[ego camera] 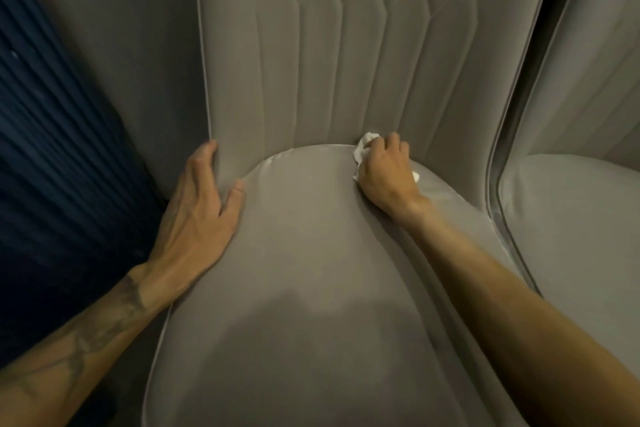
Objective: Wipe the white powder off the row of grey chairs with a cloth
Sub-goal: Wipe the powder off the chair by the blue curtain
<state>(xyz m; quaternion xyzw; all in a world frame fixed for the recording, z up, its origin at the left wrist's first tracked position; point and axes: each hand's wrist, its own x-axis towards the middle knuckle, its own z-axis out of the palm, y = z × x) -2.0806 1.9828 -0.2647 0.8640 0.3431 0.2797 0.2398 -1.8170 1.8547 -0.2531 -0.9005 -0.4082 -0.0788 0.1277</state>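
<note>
Right hand (386, 173) closed around white cloth (363, 149), pressed at far right of grey chair (311, 270) seat, where it meets the backrest. Left hand (202, 204) open, flat on seat's left edge, holding nothing. Second grey chair (581, 211) just right.

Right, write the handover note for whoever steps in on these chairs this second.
Right hand: closed around the white cloth, pressed at the back of the seat cushion where it meets the backrest.
Left hand: flat and open on the cushion's left edge, fingertips against the backrest, bracing, holding nothing.
Done: no obvious powder shows on this cushion, though the light is dim.
Left: finish the seam at the back, check the backrest, then move to the next chair on the right; its state cannot be judged from here.
</note>
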